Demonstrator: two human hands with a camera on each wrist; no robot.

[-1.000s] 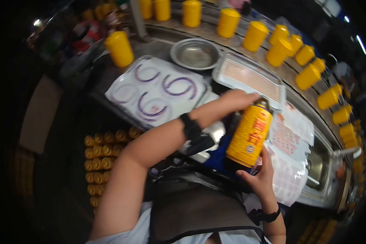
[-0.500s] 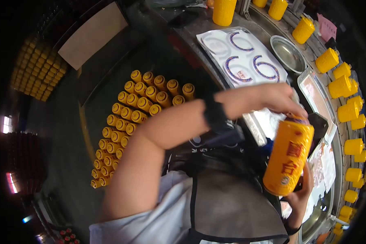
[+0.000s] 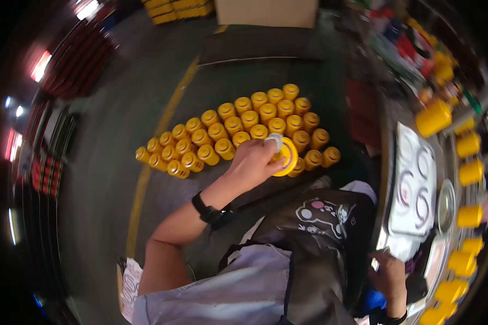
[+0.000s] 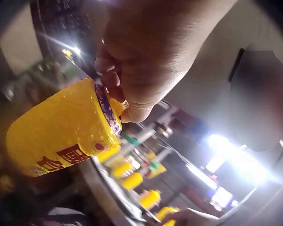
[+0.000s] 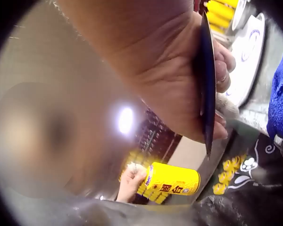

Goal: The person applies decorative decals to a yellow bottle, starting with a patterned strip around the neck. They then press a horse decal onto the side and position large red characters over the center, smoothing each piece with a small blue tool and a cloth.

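Note:
My left hand grips a yellow bottle by its neck. The bottle has a bumpy surface, red characters and a patterned purple band at the shoulder; a whitish cover shows at the fingers. In the head view the bottle is seen from its top, over rows of similar yellow bottles on the floor. My right hand is beside the worktop at lower right. In the right wrist view its fingers curl around a thin, dark flat piece, seen edge-on and hiding part of the palm.
The worktop at right bears a white printed sheet, a metal bowl and a row of yellow bottles along its far side. A blue cloth lies near the right hand. A yellow line crosses the dark floor.
The head view has turned from the worktop toward the floor. The left hand has carried the bottle away from the worktop and over the floor bottles; the right hand has come off the bottle.

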